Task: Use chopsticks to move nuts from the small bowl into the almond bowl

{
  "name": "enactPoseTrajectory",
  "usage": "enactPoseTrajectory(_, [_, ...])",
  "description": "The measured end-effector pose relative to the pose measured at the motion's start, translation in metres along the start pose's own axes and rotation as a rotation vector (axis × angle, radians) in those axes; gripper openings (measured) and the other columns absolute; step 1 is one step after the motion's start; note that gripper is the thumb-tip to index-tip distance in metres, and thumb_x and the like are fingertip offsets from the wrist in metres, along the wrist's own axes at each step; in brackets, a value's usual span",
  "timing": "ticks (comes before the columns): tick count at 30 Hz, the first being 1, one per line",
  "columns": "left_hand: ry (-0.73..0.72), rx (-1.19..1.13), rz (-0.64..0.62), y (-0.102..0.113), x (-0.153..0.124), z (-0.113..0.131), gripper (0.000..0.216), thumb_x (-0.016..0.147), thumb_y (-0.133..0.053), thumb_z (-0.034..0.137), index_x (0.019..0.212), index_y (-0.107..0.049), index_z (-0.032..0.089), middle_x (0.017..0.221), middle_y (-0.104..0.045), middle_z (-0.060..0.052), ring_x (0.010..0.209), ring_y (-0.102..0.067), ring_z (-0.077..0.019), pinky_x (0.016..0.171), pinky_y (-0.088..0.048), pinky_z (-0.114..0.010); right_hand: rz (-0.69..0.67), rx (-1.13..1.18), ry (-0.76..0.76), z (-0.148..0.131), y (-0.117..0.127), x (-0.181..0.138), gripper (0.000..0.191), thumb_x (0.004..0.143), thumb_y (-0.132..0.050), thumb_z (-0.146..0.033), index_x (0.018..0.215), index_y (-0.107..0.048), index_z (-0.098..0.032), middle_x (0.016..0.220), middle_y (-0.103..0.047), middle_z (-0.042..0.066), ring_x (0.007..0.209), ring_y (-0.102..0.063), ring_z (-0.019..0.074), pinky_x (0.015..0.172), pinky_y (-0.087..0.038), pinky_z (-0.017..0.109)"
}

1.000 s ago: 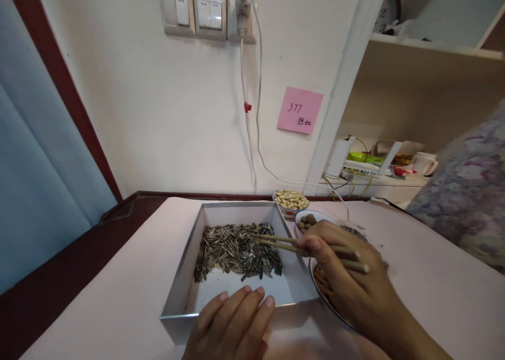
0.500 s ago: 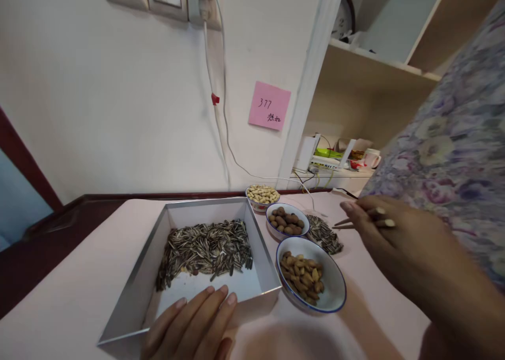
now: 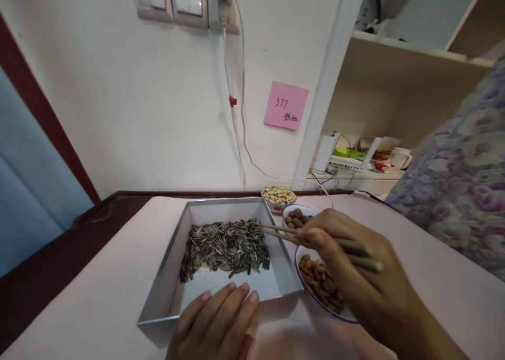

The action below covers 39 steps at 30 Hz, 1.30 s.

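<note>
My right hand (image 3: 351,265) holds a pair of wooden chopsticks (image 3: 282,233), which point left over the wall of a silver-grey open box (image 3: 158,291). Their tips are at the back right of a heap of striped sunflower seeds (image 3: 224,247) in the box. Whether a seed is between the tips is too small to tell. My left hand (image 3: 215,320) grips the box's near wall, fingers over the rim and thumb low outside. Beneath my right hand, a blue-rimmed bowl of almonds (image 3: 319,284) is partly covered. A bowl of round brown nuts (image 3: 295,218) is partly hidden behind the chopsticks.
Behind stands a bowl of pale, peanut-like nuts (image 3: 278,194) near the wall. A white cable (image 3: 272,177) runs down to the pink-covered table (image 3: 98,291). A person in floral clothing (image 3: 465,165) stands at the right. Shelves (image 3: 366,86) hold various items.
My right hand has swung left with the chopsticks, from the seed pile on the table to the box. My left hand stays on the box. The view has shifted left.
</note>
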<state>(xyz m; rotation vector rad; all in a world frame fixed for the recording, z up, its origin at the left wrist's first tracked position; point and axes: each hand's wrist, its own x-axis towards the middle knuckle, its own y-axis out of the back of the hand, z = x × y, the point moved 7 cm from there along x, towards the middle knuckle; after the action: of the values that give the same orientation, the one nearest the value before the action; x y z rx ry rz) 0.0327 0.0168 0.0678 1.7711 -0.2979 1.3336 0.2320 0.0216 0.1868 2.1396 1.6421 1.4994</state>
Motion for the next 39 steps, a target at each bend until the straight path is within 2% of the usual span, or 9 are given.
enactPoseTrajectory(5, [-0.038,0.012,-0.007,0.0,0.0,0.0,0.027,0.104,-0.051,0.033,0.119,-0.072,0.024,0.112,-0.077,0.002,0.113,-0.062,-0.0115,0.123,-0.02,-0.028,-0.143,0.008,-0.048,0.018,-0.044,0.002,0.035,0.108,-0.045,-0.034,0.078,-0.056,-0.021,0.079,-0.058,0.001,0.073,-0.054,0.0165,0.066,-0.04,0.029])
enactPoseTrajectory(8, [-0.061,0.016,-0.004,-0.001,0.0,-0.001,0.028,0.104,-0.051,0.033,0.119,-0.072,0.022,0.112,-0.078,0.002,0.113,-0.062,-0.0116,0.124,-0.02,-0.029,-0.176,-0.004,-0.053,0.024,-0.057,0.001,0.033,0.108,-0.045,-0.032,0.08,-0.056,-0.021,0.081,-0.058,0.002,0.074,-0.053,0.017,0.069,-0.04,0.03])
enactPoseTrajectory(11, [-0.119,0.026,0.055,0.001,0.0,-0.001,0.028,0.104,-0.051,0.033,0.116,-0.073,0.022,0.109,-0.078,0.002,0.111,-0.062,-0.0115,0.124,-0.021,-0.029,-0.186,-0.003,-0.049,0.027,-0.063,0.0,0.031,0.108,-0.045,-0.03,0.081,-0.057,-0.021,0.082,-0.058,0.002,0.074,-0.055,0.0172,0.069,-0.04,0.03])
enactPoseTrajectory(18, [-0.14,0.042,0.074,-0.002,-0.002,-0.001,0.029,0.104,-0.05,0.033,0.115,-0.074,0.022,0.109,-0.078,0.003,0.112,-0.061,-0.0107,0.124,-0.021,-0.03,-0.191,0.009,-0.044,0.028,-0.066,0.0,0.033,0.108,-0.044,-0.032,0.08,-0.058,-0.02,0.08,-0.056,0.001,0.073,-0.055,0.0168,0.068,-0.041,0.029])
enactPoseTrajectory(25, [-0.058,0.018,0.014,0.0,-0.003,-0.001,0.028,0.104,-0.05,0.032,0.117,-0.073,0.022,0.112,-0.077,0.002,0.115,-0.061,-0.0103,0.124,-0.02,-0.029,-0.191,0.007,-0.029,0.027,-0.069,-0.001,0.033,0.108,-0.044,-0.032,0.081,-0.058,-0.02,0.081,-0.058,0.002,0.074,-0.055,0.0168,0.068,-0.04,0.03])
enactPoseTrajectory(30, [-0.141,0.033,0.085,-0.001,-0.004,-0.001,0.029,0.104,-0.049,0.033,0.116,-0.074,0.022,0.109,-0.076,0.002,0.114,-0.061,-0.011,0.123,-0.021,-0.029,-0.173,0.005,-0.007,0.029,-0.073,-0.002,0.032,0.108,-0.045,-0.03,0.081,-0.058,-0.02,0.08,-0.058,0.002,0.073,-0.054,0.0164,0.068,-0.04,0.03])
enactPoseTrajectory(39, [-0.123,0.027,0.072,0.0,-0.001,0.0,0.029,0.105,-0.049,0.033,0.114,-0.074,0.021,0.108,-0.078,0.002,0.111,-0.061,-0.0112,0.124,-0.02,-0.029,-0.103,0.039,0.024,0.017,-0.054,0.001,0.035,0.108,-0.044,-0.03,0.075,-0.052,-0.021,0.073,-0.052,0.0,0.067,-0.05,0.0147,0.063,-0.039,0.029])
